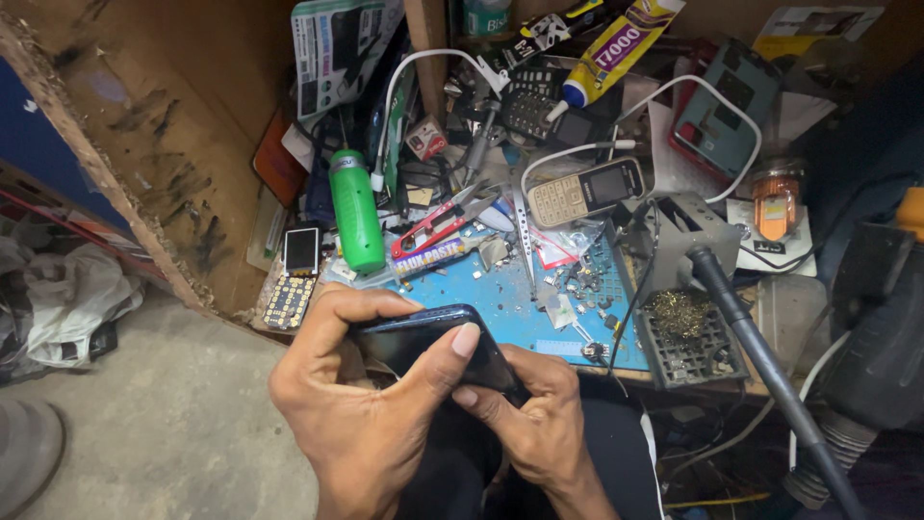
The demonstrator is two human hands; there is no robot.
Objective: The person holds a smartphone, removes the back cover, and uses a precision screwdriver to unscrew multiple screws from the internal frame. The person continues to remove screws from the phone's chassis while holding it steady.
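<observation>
A black smartphone, glossy and dark-faced, sits tilted in both hands, just in front of the near edge of the cluttered bench and above the person's lap. The left hand wraps it from below and the side, fingers curled over the far edge, thumb laid flat across the glass with the nail showing. The right hand comes in from underneath at the phone's lower right corner, fingers bunched close together and pinching that corner; the fingertips themselves are tucked out of sight. Both wrists are bent inward, hands nearly touching.

On the bench, a blue work mat is scattered with small screws and metal scraps. A black soldering-iron stand holds a wad of brass cleaning wool in its tray, with the iron's dark handle lying across it. A green bottle stands near the mat, a beige keypad phone lies behind, and a yellow glue tube leans at the back.
</observation>
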